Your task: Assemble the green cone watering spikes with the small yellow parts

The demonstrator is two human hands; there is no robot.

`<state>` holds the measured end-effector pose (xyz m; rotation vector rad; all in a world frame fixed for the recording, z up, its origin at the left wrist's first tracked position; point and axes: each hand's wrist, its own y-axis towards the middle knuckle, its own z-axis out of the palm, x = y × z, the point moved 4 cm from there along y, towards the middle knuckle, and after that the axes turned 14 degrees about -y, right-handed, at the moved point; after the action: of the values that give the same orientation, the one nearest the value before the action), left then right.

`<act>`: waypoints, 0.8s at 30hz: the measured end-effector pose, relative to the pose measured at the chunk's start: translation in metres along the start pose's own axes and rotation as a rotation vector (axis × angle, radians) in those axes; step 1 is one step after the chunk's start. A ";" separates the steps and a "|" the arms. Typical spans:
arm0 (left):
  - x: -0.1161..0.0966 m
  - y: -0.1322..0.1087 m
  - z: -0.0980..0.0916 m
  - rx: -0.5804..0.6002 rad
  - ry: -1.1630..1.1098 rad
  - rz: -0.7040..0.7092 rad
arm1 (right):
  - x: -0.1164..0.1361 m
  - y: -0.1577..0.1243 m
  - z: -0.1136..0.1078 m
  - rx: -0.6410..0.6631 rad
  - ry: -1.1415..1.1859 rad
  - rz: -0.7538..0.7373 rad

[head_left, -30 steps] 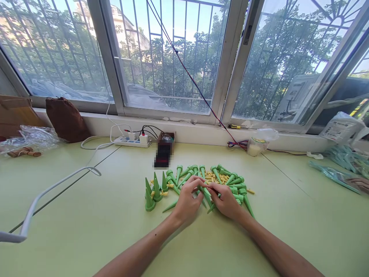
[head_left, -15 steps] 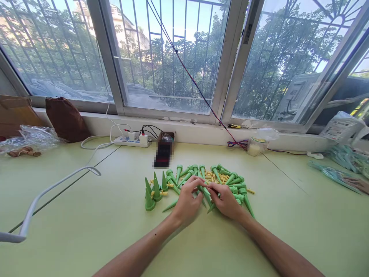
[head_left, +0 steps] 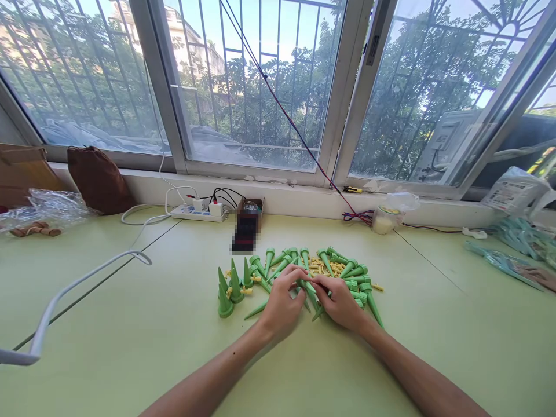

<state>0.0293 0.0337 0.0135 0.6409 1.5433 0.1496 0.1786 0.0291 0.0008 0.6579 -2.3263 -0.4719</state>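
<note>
left hand (head_left: pixel 282 306): low over the desk (head_left: pixel 130 336), grip closed, thumb and fingertips pinched on the held spike (head_left: pixel 307 286)
right hand (head_left: pixel 343 302): just beside the left hand, knuckles up, grip closed on the same held spike from the other side; the fingers hide whether it also pinches something smaller
held spike: green and tapering, slanted between the two hands at the near edge of the heap, mostly covered by the fingers
heap of spikes (head_left: pixel 350 270): green spikes lying fanned out on the desk behind and to the right of the hands, many touching one another
yellow bits (head_left: pixel 321 266): small pieces scattered in the middle of the heap, one lying apart at its right edge
standing cones (head_left: pixel 230 289): a few green spikes upright on their wide ends, tips up, near the left hand on its left side
power strip (head_left: pixel 197 214): white, at the foot of the window sill, with plugs in it
brown pouch (head_left: pixel 98 180): leaning against the sill at far left
white cable (head_left: pixel 87 277): running across the left part of the desk, well apart from the hands
plastic tub (head_left: pixel 384 221): by the sill, beyond the heap to the right
plastic bags (head_left: pixel 512 265): at the far right edge, holding green parts
</note>
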 end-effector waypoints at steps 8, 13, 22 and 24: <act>-0.001 -0.001 0.001 0.011 0.053 -0.002 | 0.002 0.001 -0.001 -0.008 -0.002 -0.004; -0.004 -0.001 0.001 0.014 0.060 0.012 | 0.003 0.001 -0.001 -0.007 0.013 -0.012; -0.007 0.001 -0.003 -0.004 -0.020 0.021 | 0.002 0.000 -0.001 -0.032 -0.002 -0.020; -0.008 0.002 -0.003 -0.005 -0.027 0.015 | 0.001 0.000 -0.001 -0.033 0.000 -0.020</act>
<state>0.0267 0.0322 0.0222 0.6489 1.5118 0.1555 0.1782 0.0283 0.0021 0.6665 -2.3089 -0.5180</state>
